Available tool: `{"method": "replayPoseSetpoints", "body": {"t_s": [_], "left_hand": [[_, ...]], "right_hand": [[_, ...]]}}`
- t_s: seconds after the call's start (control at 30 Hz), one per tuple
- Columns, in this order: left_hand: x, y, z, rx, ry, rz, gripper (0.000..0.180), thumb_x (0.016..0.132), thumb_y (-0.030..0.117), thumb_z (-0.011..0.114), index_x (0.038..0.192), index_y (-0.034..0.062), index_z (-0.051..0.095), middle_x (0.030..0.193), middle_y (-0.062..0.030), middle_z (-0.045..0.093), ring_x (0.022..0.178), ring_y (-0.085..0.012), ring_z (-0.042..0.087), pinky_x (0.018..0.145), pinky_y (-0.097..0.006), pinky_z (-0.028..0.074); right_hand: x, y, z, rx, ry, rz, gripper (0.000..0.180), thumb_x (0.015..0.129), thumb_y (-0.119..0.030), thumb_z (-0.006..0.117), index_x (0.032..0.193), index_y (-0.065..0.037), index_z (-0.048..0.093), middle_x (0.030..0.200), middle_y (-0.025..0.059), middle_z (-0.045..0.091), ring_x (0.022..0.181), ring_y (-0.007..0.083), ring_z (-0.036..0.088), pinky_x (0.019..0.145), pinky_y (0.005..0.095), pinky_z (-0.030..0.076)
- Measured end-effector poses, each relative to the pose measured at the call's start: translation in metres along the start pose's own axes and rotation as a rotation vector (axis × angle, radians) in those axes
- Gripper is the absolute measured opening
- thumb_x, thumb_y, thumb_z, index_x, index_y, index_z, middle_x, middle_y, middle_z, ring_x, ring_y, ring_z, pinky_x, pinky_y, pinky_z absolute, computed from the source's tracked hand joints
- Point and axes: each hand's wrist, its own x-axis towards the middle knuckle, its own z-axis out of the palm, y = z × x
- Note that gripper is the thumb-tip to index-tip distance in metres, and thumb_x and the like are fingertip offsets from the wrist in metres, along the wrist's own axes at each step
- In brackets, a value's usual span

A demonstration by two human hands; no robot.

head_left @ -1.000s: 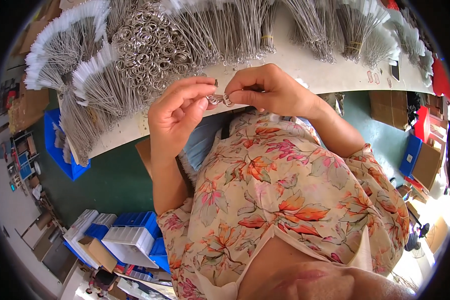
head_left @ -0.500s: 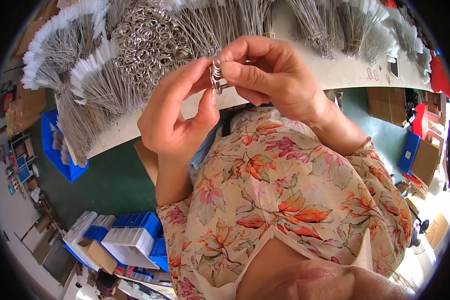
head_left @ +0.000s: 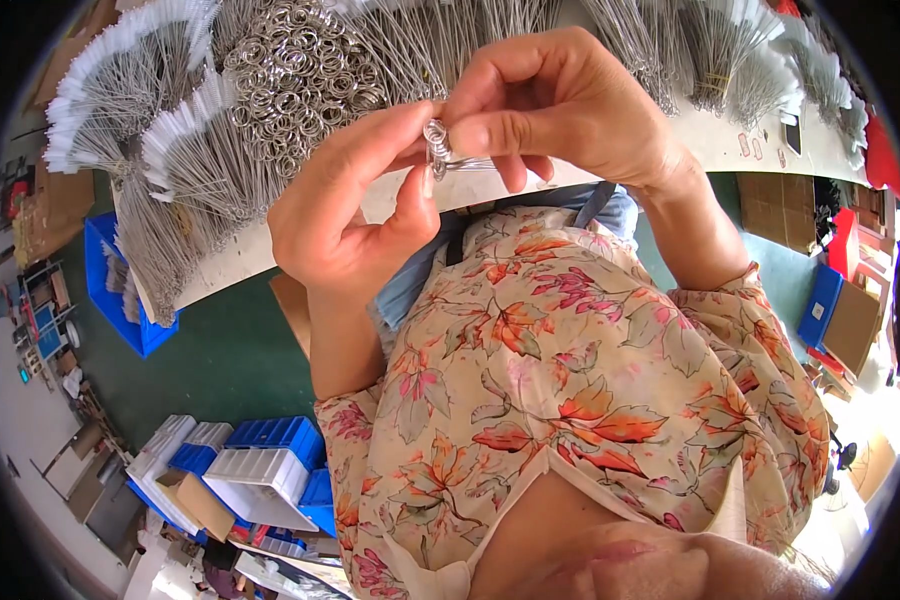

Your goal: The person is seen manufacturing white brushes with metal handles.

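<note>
In front of my chest, my left hand (head_left: 355,205) is closed in a pinch on a small cluster of shiny metal rings (head_left: 437,150). Thumb and forefinger hold them at their left side. From the rings, a few thin metal wires (head_left: 475,165) run to the right, beneath the fingers of my right hand (head_left: 565,110). That hand is closed as well, its thumb and forefinger pressed together at the rings' right side. Its fingers hide part of what it grips. Beyond my hands, a heap of metal rings (head_left: 305,85) lies on the pale table (head_left: 240,275).
Bundles of thin wire brushes with white bristles (head_left: 185,125) cover the table's left side, and more bundles (head_left: 710,60) lie right. A blue bin (head_left: 130,290) stands below the left edge. Blue and white crates (head_left: 260,470) are stacked lower left. A cardboard box (head_left: 775,210) sits at right.
My right hand has shifted up and right, its lower fingers loosening outward. More of the thin wires beside the rings now shows. My left hand has hardly moved.
</note>
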Motion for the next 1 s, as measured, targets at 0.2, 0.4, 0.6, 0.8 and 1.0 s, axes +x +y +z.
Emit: {"method": "replayPoseSetpoints", "body": {"t_s": [0.2,0.4,0.6,0.8,1.0], "left_hand": [[-0.003,0.0,0.003,0.051,-0.015,0.063,0.029,0.069,-0.008,0.062,0.098,-0.0079,0.062,0.088,-0.0178,0.066,0.071,-0.0201,0.066,0.061,-0.026,0.055],[-0.011,0.005,0.002,-0.018,0.037,-0.021,0.029,0.072,-0.008,0.061,0.101,-0.0097,0.06,0.091,-0.0186,0.065,0.074,-0.0215,0.066,0.064,-0.026,0.055],[-0.019,0.006,0.008,0.131,0.088,0.022,0.028,0.075,-0.006,0.06,0.102,-0.0098,0.059,0.092,-0.0188,0.065,0.075,-0.0213,0.066,0.067,-0.027,0.055],[-0.022,-0.001,-0.003,0.176,-0.036,0.0,0.028,0.075,-0.006,0.06,0.102,-0.0085,0.06,0.092,-0.0172,0.065,0.076,-0.0202,0.065,0.068,-0.027,0.055],[-0.018,-0.003,-0.014,-0.27,-0.061,-0.345,0.026,0.077,-0.006,0.058,0.103,-0.0058,0.06,0.098,-0.0117,0.063,0.081,-0.0148,0.061,0.07,-0.024,0.05]], "right_hand": [[-0.001,0.006,-0.005,-0.026,-0.06,0.083,0.018,0.082,-0.019,0.067,0.086,-0.002,0.066,0.065,0.0005,0.061,0.049,0.0055,0.054,0.043,0.0184,0.04],[-0.002,0.009,0.0,0.065,-0.071,0.113,0.016,0.083,-0.019,0.067,0.085,-0.003,0.066,0.066,-0.0004,0.059,0.048,0.0038,0.05,0.041,0.0176,0.035],[-0.002,0.013,0.008,0.171,-0.052,0.125,0.016,0.082,-0.018,0.067,0.084,-0.002,0.066,0.066,-0.0016,0.059,0.049,0.0032,0.048,0.042,0.0178,0.035],[-0.004,0.024,0.005,-0.244,-0.049,-0.068,0.015,0.082,-0.016,0.066,0.087,-0.002,0.066,0.067,-0.001,0.059,0.048,0.0054,0.049,0.045,0.0209,0.04],[-0.006,0.016,0.011,-0.115,-0.087,0.049,0.016,0.084,-0.015,0.063,0.092,-0.002,0.064,0.067,-0.0009,0.059,0.053,0.0044,0.051,0.046,0.0197,0.04]]}}
